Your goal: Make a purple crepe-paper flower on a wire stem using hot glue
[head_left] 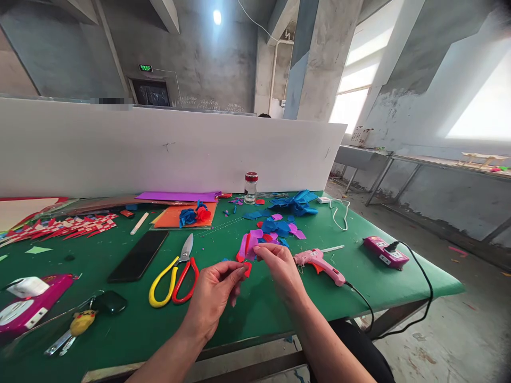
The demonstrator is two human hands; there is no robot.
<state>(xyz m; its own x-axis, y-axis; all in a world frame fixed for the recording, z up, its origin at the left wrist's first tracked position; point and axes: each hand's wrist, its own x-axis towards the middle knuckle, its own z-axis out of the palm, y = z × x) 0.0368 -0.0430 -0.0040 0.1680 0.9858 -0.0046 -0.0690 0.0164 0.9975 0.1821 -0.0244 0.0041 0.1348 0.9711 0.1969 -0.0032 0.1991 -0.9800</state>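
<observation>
Over the green table, my left hand [217, 290] is closed in a pinch, with a small red paper piece [248, 269] at its fingertips. My right hand [281, 268] is also pinched, a little above and to the right; its fingertips overlap purple and red paper pieces [249, 242], and I cannot make out what is between them. Behind it lie blue paper petals [281, 229] and more purple ones. A pink hot glue gun [321, 263] rests right of my right hand. Scissors [183, 266] with one yellow and one red handle lie left of my left hand.
A black phone [139, 256] lies left of the scissors. Blue and red paper flowers [195, 214] sit on orange sheets [181, 219]. A red-capped glass jar [250, 188] stands before the white board [167, 149]. A magenta power strip [385, 251] with a black cord is at right.
</observation>
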